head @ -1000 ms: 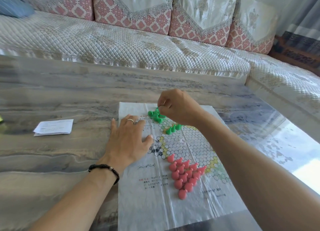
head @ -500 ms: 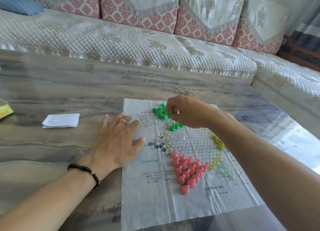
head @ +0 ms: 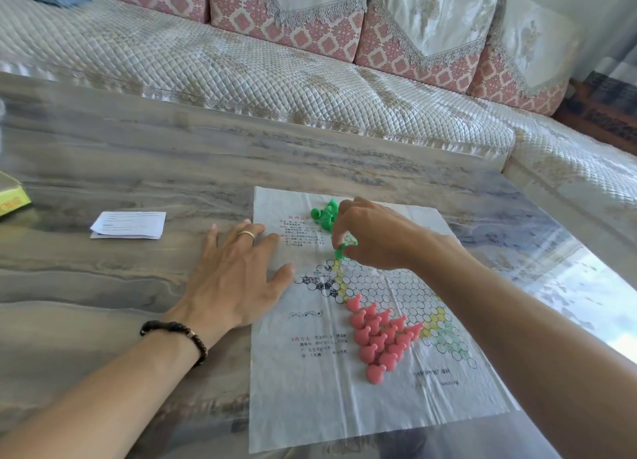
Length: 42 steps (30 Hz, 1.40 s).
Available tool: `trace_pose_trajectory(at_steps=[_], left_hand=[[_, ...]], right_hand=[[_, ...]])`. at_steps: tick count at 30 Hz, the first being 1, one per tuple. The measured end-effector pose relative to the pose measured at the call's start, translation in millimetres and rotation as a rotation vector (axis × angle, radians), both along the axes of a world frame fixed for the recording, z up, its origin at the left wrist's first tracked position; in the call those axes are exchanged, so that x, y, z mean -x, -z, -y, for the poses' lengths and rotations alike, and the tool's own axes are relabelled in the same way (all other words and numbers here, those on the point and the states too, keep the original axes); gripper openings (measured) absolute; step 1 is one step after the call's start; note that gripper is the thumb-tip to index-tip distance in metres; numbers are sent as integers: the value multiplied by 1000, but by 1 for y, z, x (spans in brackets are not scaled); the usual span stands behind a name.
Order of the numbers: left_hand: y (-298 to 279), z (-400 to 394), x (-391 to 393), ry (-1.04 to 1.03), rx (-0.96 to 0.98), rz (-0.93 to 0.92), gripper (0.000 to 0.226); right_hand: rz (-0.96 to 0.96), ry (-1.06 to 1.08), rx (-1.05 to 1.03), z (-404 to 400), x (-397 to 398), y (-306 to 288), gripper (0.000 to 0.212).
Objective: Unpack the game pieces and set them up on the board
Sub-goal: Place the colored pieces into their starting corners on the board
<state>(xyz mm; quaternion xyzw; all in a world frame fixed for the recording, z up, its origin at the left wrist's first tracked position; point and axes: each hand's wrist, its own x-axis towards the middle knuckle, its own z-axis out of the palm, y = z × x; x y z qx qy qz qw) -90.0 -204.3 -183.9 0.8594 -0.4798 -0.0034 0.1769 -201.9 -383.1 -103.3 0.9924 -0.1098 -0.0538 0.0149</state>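
A thin paper board [head: 331,400] printed with a star of circles lies on the marble table. Several pink pieces [head: 377,338] stand in a triangle on its near point. A loose heap of green pieces [head: 324,215] lies at the far edge of the sheet. My right hand [head: 375,238] hovers over the board's far point and pinches one green piece [head: 340,251] just above the circles. My left hand [head: 238,272] presses flat on the sheet's left edge with fingers spread, a ring on one finger.
A folded white leaflet [head: 129,224] lies left of the board. A yellow box corner [head: 12,200] shows at the far left edge. A quilted sofa [head: 262,69] runs along the table's far side. Bright glare covers the table's right part.
My right hand has moved from the green heap toward me to the board's far point, now with one green piece pinched. The left hand has stayed flat on the sheet.
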Motion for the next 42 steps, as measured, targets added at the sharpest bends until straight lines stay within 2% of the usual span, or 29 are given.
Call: trace_pose_trajectory(at_steps=[3, 7, 10, 13, 18, 22, 27, 35, 37, 40, 42], left_hand=[[0, 0, 0, -2, -5, -4, 58], [0, 1, 0, -4, 2, -10, 56], [2, 1, 0, 0, 5, 5, 55], [3, 1, -1, -3, 15, -11, 55], [5, 2, -1, -4, 34, -4, 54], [6, 2, -2, -4, 46, 6, 54], [7, 2, -3, 2, 43, 7, 56], [6, 2, -2, 4, 33, 17, 56], [6, 2, -3, 4, 30, 20, 56], [7, 3, -3, -2, 28, 23, 55], [7, 3, -3, 0, 31, 23, 55]], right_hand=[[-33, 5, -3, 1, 1, 4, 17], [30, 25, -95, 5, 2, 0, 36], [185, 75, -202, 13, -3, -13, 27], [274, 120, -196, 18, -12, -19, 22], [180, 214, -142, 16, -33, -4, 6], [66, 286, -55, 16, -39, 9, 26], [72, 313, -100, 20, -41, 11, 9], [16, 264, -217, 23, -38, 8, 32], [44, 259, -269, 23, -38, 8, 33], [183, 232, -335, 23, -35, 5, 16], [249, 219, -365, 24, -32, 3, 16]])
